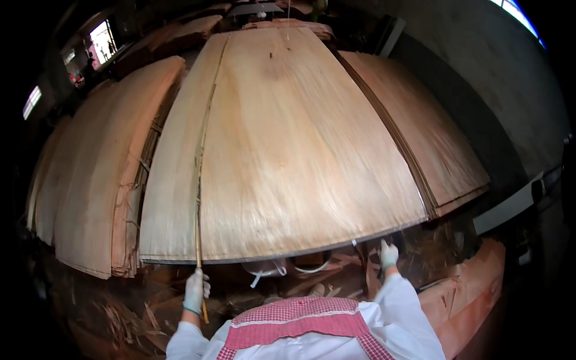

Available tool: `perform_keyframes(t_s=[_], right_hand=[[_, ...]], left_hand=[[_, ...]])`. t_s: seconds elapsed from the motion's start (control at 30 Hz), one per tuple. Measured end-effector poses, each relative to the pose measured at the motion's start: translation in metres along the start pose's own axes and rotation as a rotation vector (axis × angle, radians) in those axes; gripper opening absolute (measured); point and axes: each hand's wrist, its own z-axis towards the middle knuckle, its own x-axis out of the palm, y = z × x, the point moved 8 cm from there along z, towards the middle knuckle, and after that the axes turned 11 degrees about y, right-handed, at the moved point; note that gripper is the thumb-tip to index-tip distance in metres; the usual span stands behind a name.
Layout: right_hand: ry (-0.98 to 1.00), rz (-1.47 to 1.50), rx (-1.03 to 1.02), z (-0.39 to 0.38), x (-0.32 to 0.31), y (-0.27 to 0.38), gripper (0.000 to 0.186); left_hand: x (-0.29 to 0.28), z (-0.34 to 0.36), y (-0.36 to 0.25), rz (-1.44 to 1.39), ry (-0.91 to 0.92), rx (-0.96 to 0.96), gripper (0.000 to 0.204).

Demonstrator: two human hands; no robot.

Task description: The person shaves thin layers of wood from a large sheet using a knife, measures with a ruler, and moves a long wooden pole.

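A large pale wood veneer sheet lies flat in front of me and stretches far away from my body. My left hand, in a whitish glove, is wrapped round the near end of a long thin stick. The stick runs from below the sheet's front edge up over its left part. Just below the front edge on the right, my right hand, also gloved, has its fingers curled closed. What it grips, if anything, is too small to make out.
Stacks of veneer stand to the left and right. Under the front edge sits a white tub. Veneer scraps litter the floor, and an orange-brown veneer pile lies near right. A grey wall rises on the right.
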Motion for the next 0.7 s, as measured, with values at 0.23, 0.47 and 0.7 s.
perform_keyframes(t_s=[0.23, 0.47, 0.7], right_hand=[[0.163, 0.292, 0.274, -0.109, 0.044, -0.136, 0.03], [0.256, 0.238, 0.038, -0.19, 0.079, -0.048, 0.024], [-0.043, 0.752, 0.177, -0.299, 0.027, -0.123, 0.016]], left_hand=[[0.03, 0.06, 0.03, -0.076, 0.007, 0.095, 0.028], [0.143, 0.204, -0.05, -0.144, 0.188, 0.33, 0.015], [0.284, 0.228, -0.107, -0.561, 0.735, 0.087, 0.027]])
